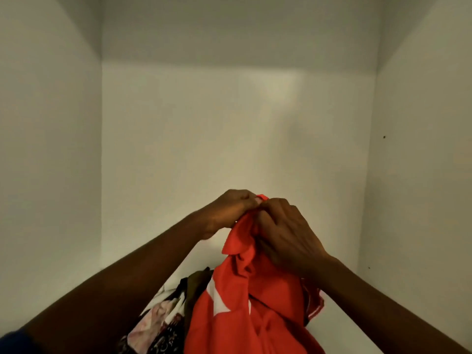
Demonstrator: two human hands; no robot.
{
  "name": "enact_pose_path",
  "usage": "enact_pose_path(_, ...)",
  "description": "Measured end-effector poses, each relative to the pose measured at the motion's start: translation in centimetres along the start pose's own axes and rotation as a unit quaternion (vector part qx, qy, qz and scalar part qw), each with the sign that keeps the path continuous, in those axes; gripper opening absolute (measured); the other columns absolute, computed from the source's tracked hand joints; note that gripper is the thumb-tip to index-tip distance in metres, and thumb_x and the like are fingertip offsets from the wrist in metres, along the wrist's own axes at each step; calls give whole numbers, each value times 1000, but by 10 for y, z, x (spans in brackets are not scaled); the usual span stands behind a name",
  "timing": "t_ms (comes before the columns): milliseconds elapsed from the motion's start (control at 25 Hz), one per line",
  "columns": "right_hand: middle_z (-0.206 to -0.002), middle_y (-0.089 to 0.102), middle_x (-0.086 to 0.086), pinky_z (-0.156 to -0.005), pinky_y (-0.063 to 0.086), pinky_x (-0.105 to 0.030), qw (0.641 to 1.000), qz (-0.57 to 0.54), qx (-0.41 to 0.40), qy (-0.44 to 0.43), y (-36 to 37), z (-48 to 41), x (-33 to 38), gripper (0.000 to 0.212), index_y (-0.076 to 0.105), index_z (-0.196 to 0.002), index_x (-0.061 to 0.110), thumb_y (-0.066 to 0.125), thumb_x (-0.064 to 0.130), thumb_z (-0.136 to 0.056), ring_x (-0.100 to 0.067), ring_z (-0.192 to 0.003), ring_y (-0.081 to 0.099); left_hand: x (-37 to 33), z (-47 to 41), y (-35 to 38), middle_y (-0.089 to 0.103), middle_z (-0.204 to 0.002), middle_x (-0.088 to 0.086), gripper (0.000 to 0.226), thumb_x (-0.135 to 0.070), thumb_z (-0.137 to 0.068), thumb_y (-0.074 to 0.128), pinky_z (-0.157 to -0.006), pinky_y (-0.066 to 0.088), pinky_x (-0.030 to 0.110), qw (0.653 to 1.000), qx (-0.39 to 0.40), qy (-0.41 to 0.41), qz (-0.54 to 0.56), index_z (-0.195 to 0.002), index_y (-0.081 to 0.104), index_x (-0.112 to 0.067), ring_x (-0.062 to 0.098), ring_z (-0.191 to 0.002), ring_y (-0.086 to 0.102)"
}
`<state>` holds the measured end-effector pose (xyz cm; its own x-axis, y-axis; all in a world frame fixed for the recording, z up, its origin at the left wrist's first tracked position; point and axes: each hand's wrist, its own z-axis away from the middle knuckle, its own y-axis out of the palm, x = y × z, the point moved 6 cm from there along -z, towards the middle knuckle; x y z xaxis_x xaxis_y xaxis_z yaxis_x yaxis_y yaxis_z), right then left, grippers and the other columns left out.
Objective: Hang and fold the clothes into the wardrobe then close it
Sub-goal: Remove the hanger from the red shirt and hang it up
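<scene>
**Both hands pinch the top of a red garment inside the wardrobe**

The red garment (242, 315) hangs in the lower middle of the view, bunched at its top and falling in loose folds to the bottom edge. A white stripe shows on its left side. The left hand (229, 208) grips its uppermost edge from the left, fingers curled tight over the cloth. The right hand (286, 236) meets it from the right, fingers also curled and pinching the same gathered edge, so the two hands touch above the garment. Behind the garment rises the pale back wall of the wardrobe (204, 136), with side walls to either side. Just left of the garment, partly covered by it, lie an olive-brown garment (196, 284) and a pink-and-black patterned cloth (155, 325) on the wardrobe floor.
</scene>
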<state>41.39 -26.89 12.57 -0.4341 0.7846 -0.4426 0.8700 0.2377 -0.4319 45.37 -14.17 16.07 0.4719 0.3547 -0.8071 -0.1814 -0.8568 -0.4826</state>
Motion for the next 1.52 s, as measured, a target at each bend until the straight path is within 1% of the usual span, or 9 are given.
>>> enact_pose_path(120, -135, 53, 3, -70, 54, -36, 960, -186, 116, 174, 29, 18, -24, 72, 40, -141, 36, 74, 45, -78, -14, -88, 62, 46, 24, 13, 79, -98, 8, 35, -3, -95, 66, -83, 60, 34, 996, -11, 14, 84, -126, 63, -19, 18, -89, 74)
enact_pose_path(240, -82, 58, 10, -70, 45, -33, 932, -205, 220, 204, 52, 31, -34, 37, 63, -100, 31, 60, 55, -72, -15, -82, 62, 89, 47, 26, 71, -121, -8, 57, -19, -87, 78, -92, 53, 23, 993, -110, 28, 6, -135, 52, -36, 4, -112, 68)
enact_pose_path(400, -64, 52, 10, -62, 37, -34, 872, -370, 27, 319, 34, 31, -63, 25, 56, -73, 11, 59, 35, -68, -5, -63, 48, 149, 69, 41, 72, -117, -16, 77, -67, -61, 87, -98, 55, 30, 987, -28, -144, -58, -128, 61, -37, 6, -106, 71)
enact_pose_path(520, -70, 56, 5, -66, 42, -31, 842, -400, -36, 361, 6, 18, -85, 15, 55, -81, 10, 62, 22, -76, -8, -66, 50, 140, 69, 32, 81, -100, -2, 41, -40, -77, 89, -85, 60, 28, 985, -4, -161, 62, -110, 76, -19, 15, -93, 78)
enact_pose_path(760, -75, 57, 9, -63, 39, -23, 864, -294, -159, 377, -84, -28, -132, 15, 50, -93, 19, 60, 9, -90, 6, -62, 50, 44, 38, -82, 54, -69, 4, 29, -15, -97, 68, -65, 34, 33, 965, -260, 7, 27, -73, 53, -19, 22, -76, 51)
enact_pose_path(960, -77, 59, 5, -64, 40, -37, 906, -164, -251, 298, -186, -100, -127, 25, 50, -112, 16, 53, 5, -90, -10, -68, 58, -113, 64, -154, 64, -82, 10, 16, -28, -100, 59, -64, 44, 42, 767, -464, 297, -329, -100, 50, -16, 40, -73, 64)
enact_pose_path(1160, -91, 66, -26, -64, 33, -40, 934, 127, -240, 233, -288, -161, -106, 36, 57, -119, 15, 50, 26, -85, -50, -83, 60, -203, 94, -223, 70, -101, 18, 30, -41, -103, 48, -66, 36, 43, 665, -596, 326, -310, -118, 53, -15, 47, -87, 65)
enact_pose_path(1320, -96, 73, -7, -73, 48, -39, 950, 25, -243, 196, -330, -196, -110, 25, 70, -110, 16, 56, 21, -90, -25, -90, 68, -234, 86, -249, 71, -105, 20, 31, -44, -102, 50, -75, 46, 49, 693, -593, 305, -276, -118, 60, -20, 49, -99, 64)
enact_pose_path(1520, -75, 67, 12, -64, 50, -12, 915, -282, -47, 284, -268, -149, -111, 28, 67, -94, 18, 55, -8, -96, 5, -66, 60, -173, 18, -221, 75, -105, 11, 21, -42, -96, 64, -84, 54, 42, 852, -381, 254, -255, -108, 71, -27, 36, -104, 68)
